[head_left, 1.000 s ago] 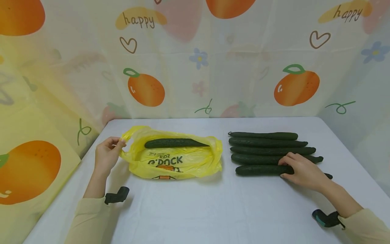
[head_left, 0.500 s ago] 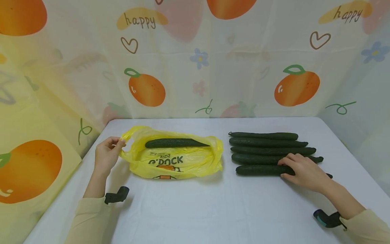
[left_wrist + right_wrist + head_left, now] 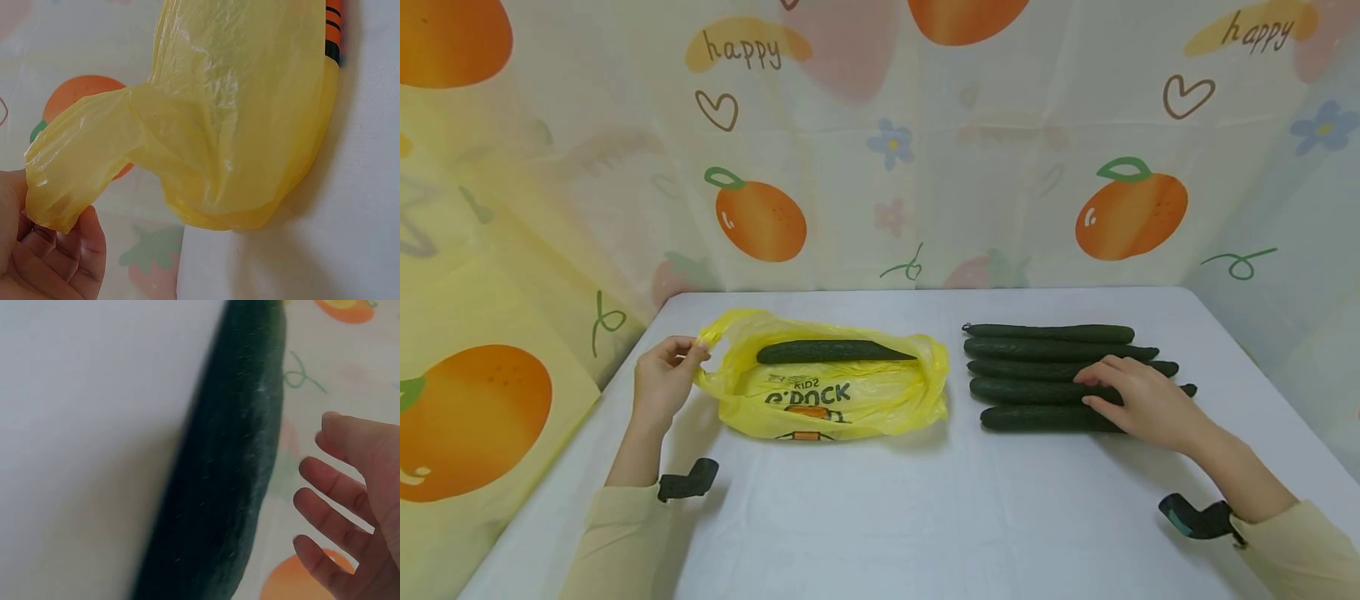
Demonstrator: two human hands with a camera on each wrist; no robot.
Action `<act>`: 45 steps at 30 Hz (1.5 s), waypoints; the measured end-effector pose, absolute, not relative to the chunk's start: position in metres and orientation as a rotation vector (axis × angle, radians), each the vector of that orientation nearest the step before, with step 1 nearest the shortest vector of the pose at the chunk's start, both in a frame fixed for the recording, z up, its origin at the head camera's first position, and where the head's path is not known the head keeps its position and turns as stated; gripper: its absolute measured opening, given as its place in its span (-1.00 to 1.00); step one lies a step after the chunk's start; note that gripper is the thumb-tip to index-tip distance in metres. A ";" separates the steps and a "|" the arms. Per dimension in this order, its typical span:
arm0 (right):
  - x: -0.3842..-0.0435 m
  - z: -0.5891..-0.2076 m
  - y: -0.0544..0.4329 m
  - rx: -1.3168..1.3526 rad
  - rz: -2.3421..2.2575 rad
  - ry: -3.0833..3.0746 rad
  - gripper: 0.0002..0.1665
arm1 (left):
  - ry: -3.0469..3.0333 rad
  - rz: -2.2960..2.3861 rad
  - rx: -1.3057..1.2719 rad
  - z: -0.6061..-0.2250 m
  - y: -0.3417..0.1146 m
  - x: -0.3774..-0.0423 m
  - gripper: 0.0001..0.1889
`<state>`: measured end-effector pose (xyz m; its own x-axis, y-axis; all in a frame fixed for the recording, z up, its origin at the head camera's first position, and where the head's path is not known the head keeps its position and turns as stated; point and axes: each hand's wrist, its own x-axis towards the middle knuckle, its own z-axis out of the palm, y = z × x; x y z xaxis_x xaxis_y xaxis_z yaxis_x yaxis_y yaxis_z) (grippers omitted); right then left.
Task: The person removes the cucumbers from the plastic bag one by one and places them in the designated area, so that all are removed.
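My left hand [image 3: 662, 375] pinches the handle of a yellow plastic bag [image 3: 842, 421] at its left end; the left wrist view shows the handle [image 3: 81, 150] between thumb and fingers. Inside the bag's mouth lies one dark green cucumber [image 3: 827, 352]. On the right, several cucumbers lie side by side in a row. My right hand [image 3: 1150, 404] hovers over the nearer ones and hides part of them. In the right wrist view its fingers are spread and bent slightly, apart from the nearest cucumber [image 3: 219, 456], with nothing between them.
A white cloth [image 3: 880, 517] covers the table. Behind it hangs a curtain [image 3: 962, 208] printed with oranges. Dark wrist cameras [image 3: 688, 481] are strapped to both forearms. The farthest cucumber [image 3: 1048, 334] lies near the table's back edge.
My right hand has lifted off the nearest cucumber and shifted slightly up and away, its fingers loosening. The left hand, the bag and the cucumbers stay in place.
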<state>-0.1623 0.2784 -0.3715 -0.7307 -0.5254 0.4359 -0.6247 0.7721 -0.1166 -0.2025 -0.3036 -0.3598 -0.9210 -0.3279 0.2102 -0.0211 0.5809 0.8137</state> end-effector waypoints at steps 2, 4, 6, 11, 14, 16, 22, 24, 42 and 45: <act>-0.164 -0.369 0.276 0.872 0.379 -2.581 -0.65 | -2.476 -1.269 0.284 -0.359 -0.303 -0.202 -0.68; -0.166 -0.367 0.274 0.866 0.387 -2.579 -0.65 | -2.474 -1.271 0.283 -0.359 -0.303 -0.202 -0.68; -0.167 -0.365 0.272 0.859 0.403 -2.581 -0.65 | -2.474 -1.271 0.280 -0.358 -0.303 -0.202 -0.68; -0.169 -0.357 0.263 0.835 0.426 -2.583 -0.66 | -2.471 -1.276 0.275 -0.359 -0.303 -0.202 -0.69; -0.172 -0.353 0.257 0.828 0.445 -2.580 -0.66 | -2.473 -1.283 0.276 -0.359 -0.302 -0.202 -0.68; -0.174 -0.351 0.253 0.832 0.461 -2.569 -0.67 | -2.476 -1.282 0.274 -0.359 -0.302 -0.202 -0.68; -0.183 -0.346 0.238 0.886 0.515 -2.503 -0.65 | -2.476 -1.282 0.282 -0.359 -0.302 -0.202 -0.69; -0.185 -0.344 0.233 0.900 0.528 -2.489 -0.65 | -2.475 -1.286 0.284 -0.360 -0.302 -0.202 -0.69; -0.198 -0.324 0.172 1.062 0.720 -2.403 -0.69 | -2.465 -1.263 0.250 -0.362 -0.303 -0.203 -0.69; -0.199 -0.321 0.161 1.087 0.743 -2.390 -0.71 | -2.464 -1.272 0.258 -0.362 -0.303 -0.203 -0.69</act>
